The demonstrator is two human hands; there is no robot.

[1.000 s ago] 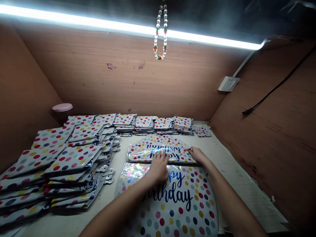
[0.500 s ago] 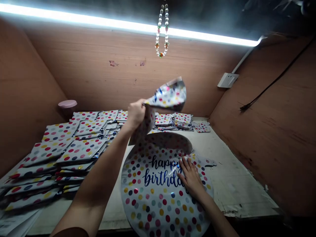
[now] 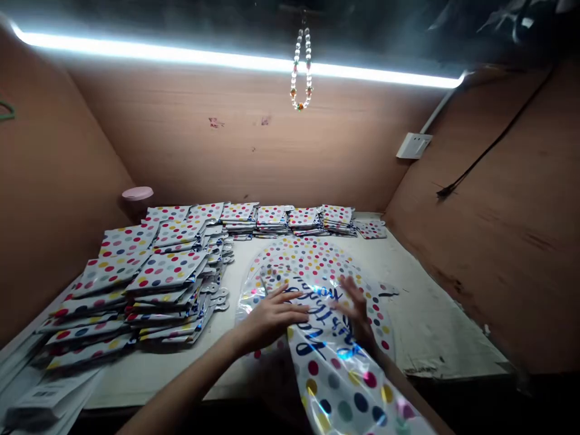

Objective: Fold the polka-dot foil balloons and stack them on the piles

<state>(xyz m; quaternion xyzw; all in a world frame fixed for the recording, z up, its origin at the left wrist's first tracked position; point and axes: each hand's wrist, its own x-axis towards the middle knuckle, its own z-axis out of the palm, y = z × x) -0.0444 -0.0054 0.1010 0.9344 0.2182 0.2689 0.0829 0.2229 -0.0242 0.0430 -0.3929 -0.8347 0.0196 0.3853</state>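
- Head view: left hand [image 3: 277, 313], fingers slightly parted, on the dotted sheet [image 3: 347, 377]
- Right hand [image 3: 357, 309] spread at it, contact unclear
- Dotted sheet lies over a round sheet [image 3: 312, 251] on the worktop [image 3: 435, 338]

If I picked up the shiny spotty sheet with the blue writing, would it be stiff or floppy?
Probably floppy: the sheet curves and creases by the left hand and right hand. It may be slippery, since it shines. It looks thin, so I'd guess it's light for its size.
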